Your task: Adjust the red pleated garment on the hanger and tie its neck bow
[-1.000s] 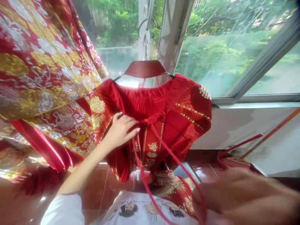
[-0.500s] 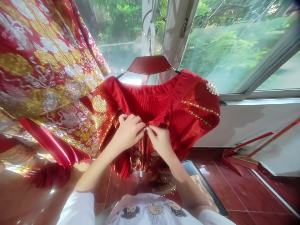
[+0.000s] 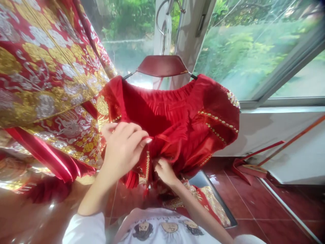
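A red jacket (image 3: 175,112) with gold beading hangs in front of me on a dark red clothes hanger (image 3: 162,65). My left hand (image 3: 124,142) is closed on the jacket's left front edge, thumb and fingers pinching the cloth. Lower down, at the other front edge, my right hand (image 3: 164,172) is closed on the red fabric; its fingertips are partly hidden by the cloth. The two front edges stand apart, and the lining shows between them. A line of gold beads (image 3: 147,164) runs down the edge below my left hand.
An embroidered red, gold and silver garment (image 3: 58,67) hangs close at the left. Behind the jacket are window panes (image 3: 254,61). On the red tiled floor lie a black-rimmed tray (image 3: 228,217) holding sequined cloth, and a red dustpan (image 3: 241,169) by the wall.
My hands have moved apart. The left went left with its edge; the right went down and pulled the other edge lower, so the jacket's front gapes wider.
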{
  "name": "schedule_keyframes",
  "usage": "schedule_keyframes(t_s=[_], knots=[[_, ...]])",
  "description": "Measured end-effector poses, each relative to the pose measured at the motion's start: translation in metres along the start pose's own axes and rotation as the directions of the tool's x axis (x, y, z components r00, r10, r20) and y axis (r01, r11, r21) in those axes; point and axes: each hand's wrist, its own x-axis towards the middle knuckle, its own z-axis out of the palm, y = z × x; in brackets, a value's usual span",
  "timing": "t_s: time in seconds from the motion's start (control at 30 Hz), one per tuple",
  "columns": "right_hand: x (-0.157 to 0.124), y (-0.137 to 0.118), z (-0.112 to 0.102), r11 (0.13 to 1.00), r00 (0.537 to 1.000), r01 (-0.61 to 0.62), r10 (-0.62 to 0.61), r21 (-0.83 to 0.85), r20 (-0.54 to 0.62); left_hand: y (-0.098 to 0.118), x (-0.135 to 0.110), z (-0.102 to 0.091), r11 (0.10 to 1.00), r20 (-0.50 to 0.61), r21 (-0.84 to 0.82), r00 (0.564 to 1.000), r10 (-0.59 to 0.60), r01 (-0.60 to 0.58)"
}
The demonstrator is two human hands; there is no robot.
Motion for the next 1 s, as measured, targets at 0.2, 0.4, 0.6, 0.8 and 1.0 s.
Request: schedule_keyframes(t_s=[0.2,0.4,0.6,0.8,1.0], knots=[[0.003,-0.048,-0.037,0.758,0.978,0.152,-0.024,0.635,-0.206,-0.002,0.001,0.020,0.993,0.296,-0.116,0.953,0.068,-0.035],[0.018,-0.064,-0.057,0.685,0.977,0.134,0.031,0.716,-0.213,-0.004,0.003,0.022,0.990,0.319,-0.106,0.939,0.125,-0.096],[0.016,-0.047,-0.051,0.724,0.995,0.052,0.017,0.688,-0.093,0.002,0.011,0.030,0.977,0.005,0.095,0.981,0.192,-0.192],[0.011,-0.004,-0.016,0.841,0.990,-0.089,0.133,0.534,-0.044,-0.005,0.016,0.026,0.987,-0.244,0.137,0.962,0.120,-0.089],[-0.037,-0.014,-0.077,0.956,0.993,-0.086,0.105,0.280,-0.054,-0.012,0.006,0.002,0.957,0.045,-0.268,0.991,0.126,-0.109]])
